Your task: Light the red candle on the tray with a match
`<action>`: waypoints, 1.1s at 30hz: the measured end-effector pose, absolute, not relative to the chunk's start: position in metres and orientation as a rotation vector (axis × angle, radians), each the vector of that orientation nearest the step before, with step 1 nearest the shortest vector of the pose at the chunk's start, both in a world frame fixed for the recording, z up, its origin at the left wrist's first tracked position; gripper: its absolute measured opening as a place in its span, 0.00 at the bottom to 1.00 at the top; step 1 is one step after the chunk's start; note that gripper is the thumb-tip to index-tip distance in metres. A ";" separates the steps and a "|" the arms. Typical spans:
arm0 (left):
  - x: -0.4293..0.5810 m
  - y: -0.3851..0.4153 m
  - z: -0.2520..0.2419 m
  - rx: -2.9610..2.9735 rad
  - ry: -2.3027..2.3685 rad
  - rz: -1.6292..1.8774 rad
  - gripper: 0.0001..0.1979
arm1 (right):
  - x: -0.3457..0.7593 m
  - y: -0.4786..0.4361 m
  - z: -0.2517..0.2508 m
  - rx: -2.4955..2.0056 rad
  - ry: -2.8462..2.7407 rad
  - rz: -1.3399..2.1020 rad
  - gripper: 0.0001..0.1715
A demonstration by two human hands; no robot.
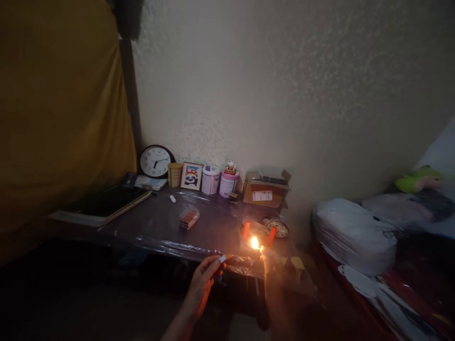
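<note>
My right hand point(270, 260), somewhat blurred, pinches a burning match point(260, 248) near the table's front right corner. Its bright flame point(255, 242) glows between two upright red candles, the left candle point(246, 230) and the right candle point(272, 235). My left hand point(209, 271) is closed around a small matchbox point(222, 258), whose pale end shows past the fingertips. Behind the right candle, a round dish point(287, 232) holds many matchsticks point(276, 226). A clear-wrapped pack of small boxes point(189, 218) lies farther left on the table.
Along the wall stand a clock point(156, 161), a panda picture point(192, 176), a white tin point(211, 179), a pink-lidded tin point(228, 183) and an open cardboard box point(266, 192). A large dark book point(106, 203) covers the table's left. White bags point(355, 234) lie to the right.
</note>
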State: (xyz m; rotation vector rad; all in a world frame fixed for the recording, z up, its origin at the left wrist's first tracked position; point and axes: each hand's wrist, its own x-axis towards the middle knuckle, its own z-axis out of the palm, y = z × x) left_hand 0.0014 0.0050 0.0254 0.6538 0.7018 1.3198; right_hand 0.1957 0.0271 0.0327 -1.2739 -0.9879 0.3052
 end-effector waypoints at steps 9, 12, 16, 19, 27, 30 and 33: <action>0.003 0.011 0.021 0.644 0.686 1.329 0.11 | 0.194 0.024 0.055 -1.341 -0.896 0.428 0.20; 0.003 0.013 0.016 0.638 0.660 1.326 0.11 | 0.191 0.024 0.063 -1.309 -0.894 0.449 0.20; 0.005 0.014 0.011 0.625 0.639 1.308 0.10 | 0.187 0.032 0.068 -1.216 -0.849 0.486 0.19; 0.006 0.014 0.013 0.615 0.630 1.304 0.11 | 0.185 0.041 0.067 -1.163 -0.802 0.524 0.20; 0.006 0.012 0.021 0.571 0.637 1.302 0.11 | 0.186 0.060 0.072 -1.102 -0.806 0.570 0.22; 0.006 0.012 0.020 0.567 0.624 1.289 0.10 | 0.186 0.064 0.076 -1.089 -0.817 0.578 0.23; 0.007 0.012 0.019 0.557 0.624 1.280 0.11 | 0.185 0.066 0.080 -1.082 -0.808 0.583 0.23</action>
